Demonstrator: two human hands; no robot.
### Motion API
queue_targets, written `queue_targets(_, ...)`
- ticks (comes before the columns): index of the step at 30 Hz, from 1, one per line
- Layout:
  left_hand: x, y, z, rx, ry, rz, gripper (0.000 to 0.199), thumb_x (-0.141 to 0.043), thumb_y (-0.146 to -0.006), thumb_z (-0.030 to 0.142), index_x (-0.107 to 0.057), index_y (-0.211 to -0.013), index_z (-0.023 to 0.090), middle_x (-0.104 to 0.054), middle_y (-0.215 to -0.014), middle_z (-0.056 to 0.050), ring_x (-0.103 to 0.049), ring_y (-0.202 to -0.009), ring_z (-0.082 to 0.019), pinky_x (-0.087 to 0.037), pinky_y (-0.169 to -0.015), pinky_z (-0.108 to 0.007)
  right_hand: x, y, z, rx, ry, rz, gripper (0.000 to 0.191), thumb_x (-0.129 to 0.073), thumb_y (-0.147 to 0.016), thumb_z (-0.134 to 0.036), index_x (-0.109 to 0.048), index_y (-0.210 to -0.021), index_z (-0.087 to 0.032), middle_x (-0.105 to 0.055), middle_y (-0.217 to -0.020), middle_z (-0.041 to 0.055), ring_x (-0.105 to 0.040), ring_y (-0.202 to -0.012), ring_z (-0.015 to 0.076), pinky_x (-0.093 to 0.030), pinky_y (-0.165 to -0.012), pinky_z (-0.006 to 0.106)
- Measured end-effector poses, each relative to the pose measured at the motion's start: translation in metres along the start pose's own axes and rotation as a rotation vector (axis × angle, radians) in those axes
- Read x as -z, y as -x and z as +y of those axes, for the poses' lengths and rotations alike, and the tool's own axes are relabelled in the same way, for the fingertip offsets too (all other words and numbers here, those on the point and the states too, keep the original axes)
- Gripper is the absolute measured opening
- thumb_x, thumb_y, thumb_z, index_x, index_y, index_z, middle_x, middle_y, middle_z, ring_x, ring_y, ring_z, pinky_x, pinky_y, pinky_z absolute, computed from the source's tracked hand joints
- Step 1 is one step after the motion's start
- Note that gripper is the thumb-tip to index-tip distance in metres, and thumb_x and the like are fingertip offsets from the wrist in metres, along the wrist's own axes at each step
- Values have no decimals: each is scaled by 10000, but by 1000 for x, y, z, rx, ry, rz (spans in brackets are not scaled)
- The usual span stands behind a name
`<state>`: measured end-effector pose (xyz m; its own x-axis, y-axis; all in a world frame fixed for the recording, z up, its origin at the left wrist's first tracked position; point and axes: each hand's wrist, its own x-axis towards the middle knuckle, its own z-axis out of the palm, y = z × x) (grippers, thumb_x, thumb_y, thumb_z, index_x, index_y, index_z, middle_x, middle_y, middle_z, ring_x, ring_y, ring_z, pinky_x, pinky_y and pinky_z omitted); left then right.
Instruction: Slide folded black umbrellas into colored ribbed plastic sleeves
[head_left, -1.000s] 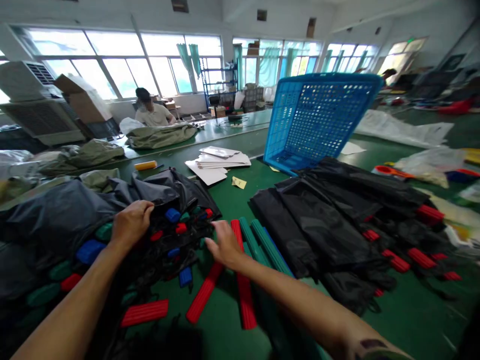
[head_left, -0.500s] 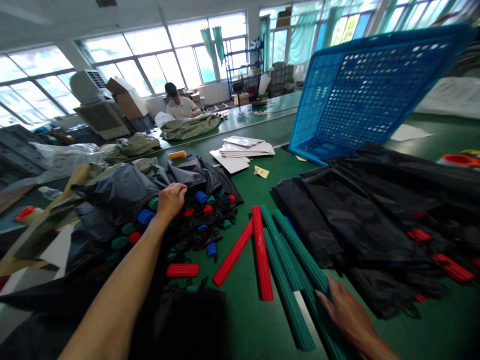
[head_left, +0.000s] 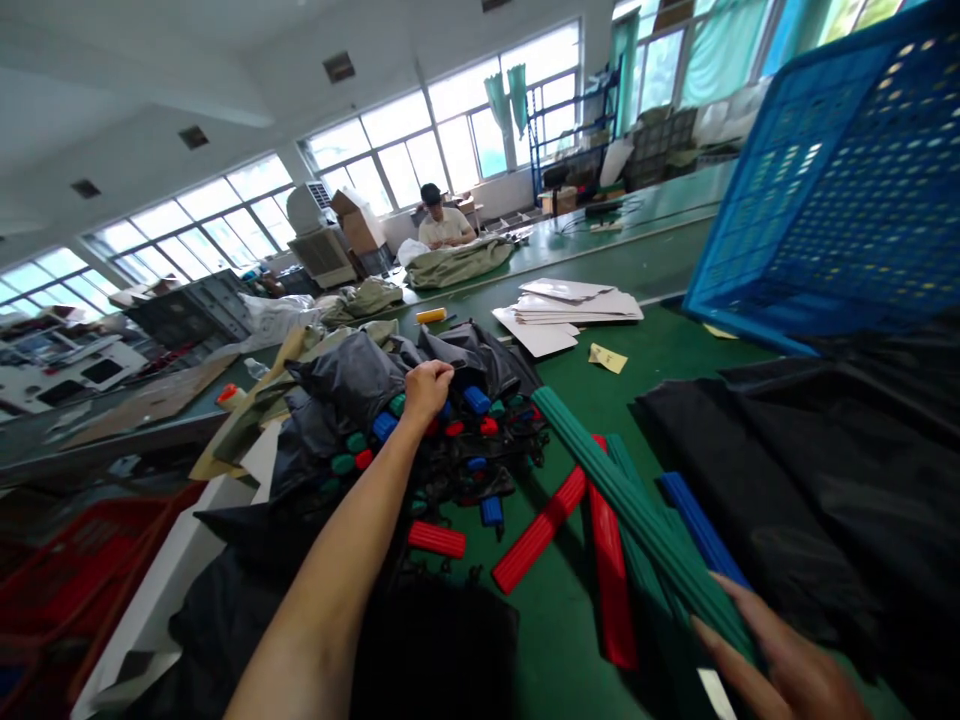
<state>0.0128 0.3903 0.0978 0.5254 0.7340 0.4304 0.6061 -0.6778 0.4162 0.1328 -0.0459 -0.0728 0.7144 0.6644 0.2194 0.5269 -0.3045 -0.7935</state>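
Note:
My left hand (head_left: 429,388) is closed on the edge of a black fabric bag (head_left: 349,375) in the pile on the left. Red, blue and green ribbed ends stick out of the bags around it. My right hand (head_left: 784,650), at the lower right, grips a long green ribbed bundle (head_left: 637,500). It slants up toward the bags, its far end raised over the table. Beneath it lie red ribbed bundles (head_left: 615,570), more green ones and a blue ribbed bundle (head_left: 705,530). A short red piece (head_left: 436,539) rests by the left pile.
On the right, black bags (head_left: 757,480) lie flat before a tilted blue plastic basket (head_left: 750,220). White sheets (head_left: 574,305) and a yellow note (head_left: 607,358) are on the green table. Across it, a person (head_left: 444,220) sits behind olive fabric (head_left: 457,262). Red crates (head_left: 97,560) stand lower left.
My right hand has lifted a green bundle off the others, and its tip has swung left toward the bags. The blue bundle shows more. My left hand keeps its hold; the view has turned left.

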Motion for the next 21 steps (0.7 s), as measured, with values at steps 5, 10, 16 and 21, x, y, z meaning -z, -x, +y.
queue_targets(5,-3,1,-2,-23,0,25,162,-555,-798,237,-710,-829,200,-717,-835,-46,-634,-792,-185,-464,-788,-293,-31,-65,-82,276,-48,-239,359,-456,-865,-378,-572,-1131,-167,-704,-900,101,-677,-789,218,-536,-718,318)
queue_targets(10,-7,7,-1,-63,-47,34,159,-534,-809,221,-689,-807,187,-694,-856,-45,-622,-812,-180,-452,-799,-286,-66,-103,-109,273,-20,-292,379,-420,-883,-394,-548,-1099,-109,-672,-867,120,-642,-757,222,-488,-679,331)
queue_targets(16,-7,8,-7,-132,-74,41,160,-495,-819,193,-649,-775,187,-663,-846,-51,-608,-825,-187,-449,-808,-294,-115,-153,-149,273,11,-280,367,-455,-871,-362,-533,-1113,-97,-667,-854,108,-627,-766,214,-429,-677,290)
queue_targets(21,-6,0,-10,-41,-35,214,145,-477,-818,174,-616,-775,181,-654,-838,-66,-602,-852,-207,-449,-829,-318,-125,-175,-195,188,219,-285,300,-490,-847,-361,-579,-981,-108,-684,-816,132,-642,-739,232,-363,-611,279)
